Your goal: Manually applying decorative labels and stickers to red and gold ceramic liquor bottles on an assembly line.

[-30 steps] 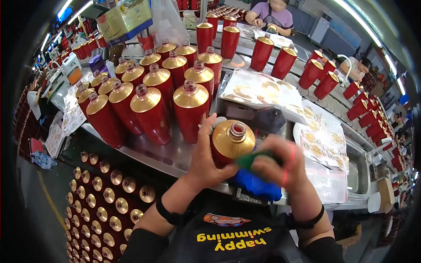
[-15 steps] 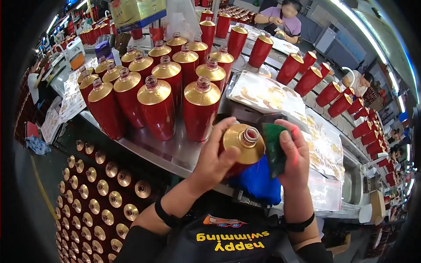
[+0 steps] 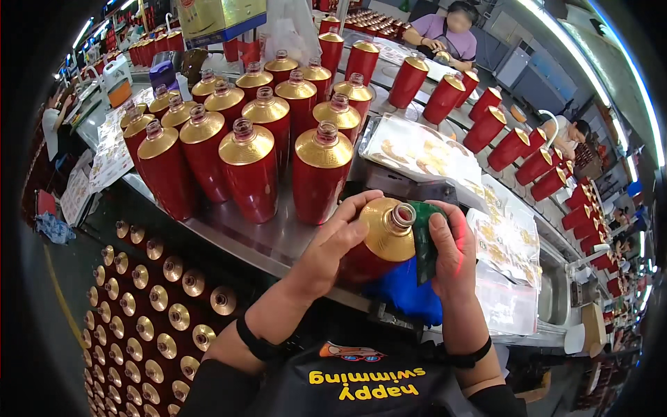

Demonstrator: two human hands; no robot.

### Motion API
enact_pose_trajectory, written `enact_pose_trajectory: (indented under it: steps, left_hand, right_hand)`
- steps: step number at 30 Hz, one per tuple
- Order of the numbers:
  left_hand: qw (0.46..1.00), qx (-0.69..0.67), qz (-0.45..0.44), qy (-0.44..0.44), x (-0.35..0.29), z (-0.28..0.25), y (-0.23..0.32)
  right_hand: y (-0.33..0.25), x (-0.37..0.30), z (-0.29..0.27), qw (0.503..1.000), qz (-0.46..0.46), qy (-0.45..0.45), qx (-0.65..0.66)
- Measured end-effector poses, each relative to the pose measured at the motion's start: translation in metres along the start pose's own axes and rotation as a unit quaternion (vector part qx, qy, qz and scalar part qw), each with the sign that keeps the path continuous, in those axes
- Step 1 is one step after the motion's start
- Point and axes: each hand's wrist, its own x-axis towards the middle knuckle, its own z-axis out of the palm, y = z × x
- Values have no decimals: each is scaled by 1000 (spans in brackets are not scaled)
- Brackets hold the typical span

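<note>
In front of me my left hand (image 3: pixel 323 254) is wrapped round a red bottle (image 3: pixel 383 235) with a gold shoulder and an uncapped clear neck. The bottle leans, its mouth tipped up and to the right. Pinched in my right hand (image 3: pixel 453 254) is a thin dark green flexible sheet (image 3: pixel 424 258), held upright along the bottle's right side. It seems to touch the gold shoulder. A red glow falls on my right fingers. Beneath the bottle lies a blue cloth (image 3: pixel 410 297), partly hidden.
Several similar bottles (image 3: pixel 250 174) crowd the metal bench (image 3: pixel 233 240) at left. Many more (image 3: pixel 153 333) stand low at the lower left. Printed sheets with gold decals (image 3: pixel 424 149) lie to the right, before a line of bottles (image 3: pixel 483 132). A co-worker (image 3: pixel 448 35) sits across.
My right hand has brought the green sheet left, against the bottle. The bottle has tilted a little. Along the far line, bottles have shifted.
</note>
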Motion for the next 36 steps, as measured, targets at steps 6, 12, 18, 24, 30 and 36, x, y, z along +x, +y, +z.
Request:
enact_pose_trajectory:
  steps: [6, 12, 18, 24, 30, 36]
  left_hand:
    - [998, 58, 14, 12, -1, 3, -3]
    - [1000, -16, -16, 17, 2, 1, 6]
    - [996, 48, -34, 68, 8, 5, 3]
    - [997, -20, -46, 54, 7, -1, 6]
    - [998, 40, -24, 47, 3, -1, 3]
    - [994, 106, 27, 14, 1, -6, 0]
  right_hand:
    - [2, 0, 1, 1000, 2, 7, 2]
    - [3, -1, 1, 1000, 2, 12, -5]
    - [5, 1, 0, 1000, -2, 4, -13]
    - [5, 1, 3, 1000, 0, 4, -3]
    - [4, 2, 6, 1000, 5, 7, -6]
    - [8, 3, 4, 999, -11, 15, -31]
